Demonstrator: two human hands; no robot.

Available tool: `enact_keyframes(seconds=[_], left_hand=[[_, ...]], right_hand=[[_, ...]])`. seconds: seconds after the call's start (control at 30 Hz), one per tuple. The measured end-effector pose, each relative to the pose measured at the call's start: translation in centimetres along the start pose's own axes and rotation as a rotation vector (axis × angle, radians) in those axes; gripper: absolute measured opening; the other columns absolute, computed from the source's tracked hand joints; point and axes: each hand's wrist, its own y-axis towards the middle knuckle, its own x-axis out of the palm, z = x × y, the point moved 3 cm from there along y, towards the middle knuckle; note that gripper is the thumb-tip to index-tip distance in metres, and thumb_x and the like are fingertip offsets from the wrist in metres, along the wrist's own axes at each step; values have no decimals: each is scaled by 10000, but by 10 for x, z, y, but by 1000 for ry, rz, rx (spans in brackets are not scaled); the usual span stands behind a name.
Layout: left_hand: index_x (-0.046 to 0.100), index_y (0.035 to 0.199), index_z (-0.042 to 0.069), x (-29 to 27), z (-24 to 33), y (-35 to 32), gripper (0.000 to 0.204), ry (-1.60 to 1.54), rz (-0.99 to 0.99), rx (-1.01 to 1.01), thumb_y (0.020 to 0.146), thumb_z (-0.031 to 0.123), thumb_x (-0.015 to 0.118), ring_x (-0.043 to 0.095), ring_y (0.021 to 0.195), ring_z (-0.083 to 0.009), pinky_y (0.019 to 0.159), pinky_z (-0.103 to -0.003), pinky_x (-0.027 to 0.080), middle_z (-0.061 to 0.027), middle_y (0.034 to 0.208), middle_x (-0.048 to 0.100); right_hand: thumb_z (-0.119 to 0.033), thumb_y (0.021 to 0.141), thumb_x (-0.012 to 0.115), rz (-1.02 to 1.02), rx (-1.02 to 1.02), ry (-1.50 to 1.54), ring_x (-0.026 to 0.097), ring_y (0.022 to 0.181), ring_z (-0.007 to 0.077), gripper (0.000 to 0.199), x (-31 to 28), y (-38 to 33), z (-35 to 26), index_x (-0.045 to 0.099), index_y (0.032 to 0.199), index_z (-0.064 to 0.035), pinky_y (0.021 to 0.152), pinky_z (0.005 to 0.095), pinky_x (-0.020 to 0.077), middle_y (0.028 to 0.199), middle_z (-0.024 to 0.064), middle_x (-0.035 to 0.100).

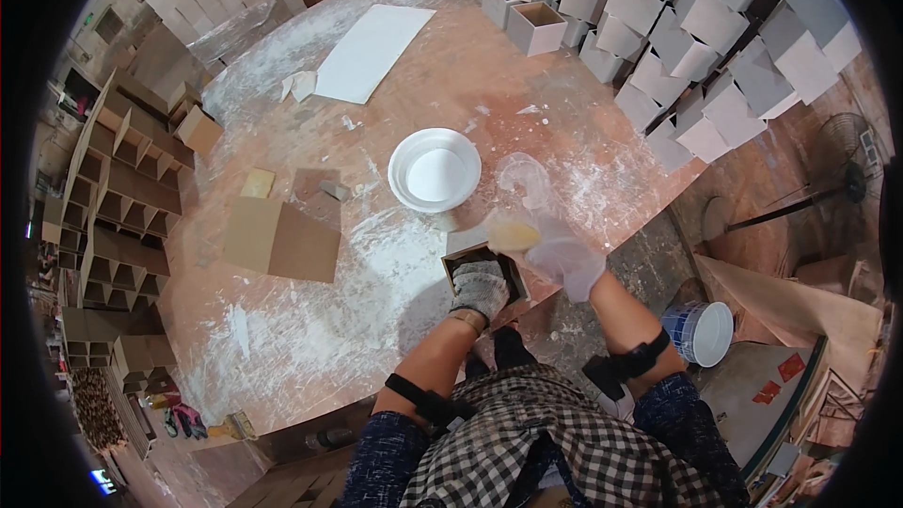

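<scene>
My left hand, in a grey knitted glove, reaches into the open top of a small brown box at the table's near edge. Its fingers are hidden inside the box. My right hand, in a loose translucent plastic glove, is closed around a pale yellow wide brush. The brush is over the box's far right edge; its outline is smeared by motion. Just beyond the box stands a white round basin with white stuff in it.
A brown box, a yellow sponge and a white sheet lie on the powdery table. Pale boxes are stacked at far right, brown ones at left. A bucket and fan stand right.
</scene>
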Motion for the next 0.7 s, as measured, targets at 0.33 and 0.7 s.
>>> enact_keyframes(seconds=[0.33,0.7], left_hand=[[643,745,78,-3,3,-2,212,79,129,37,718,274,566,631,645,-297,533,-458,462,-133,705,640],[649,761,41,-37,-3,7,161,-127,-44,466,711,159,552,626,634,-309,564,-428,493,-144,700,638]], right_hand=[[19,653,567,-9,392,744,609,873,175,435,9,-123,63,592,1088,3,731,269,483,942,68,642],[60,686,513,71,-222,147,589,915,137,488,26,-98,41,530,1174,49,824,217,450,1022,87,631]])
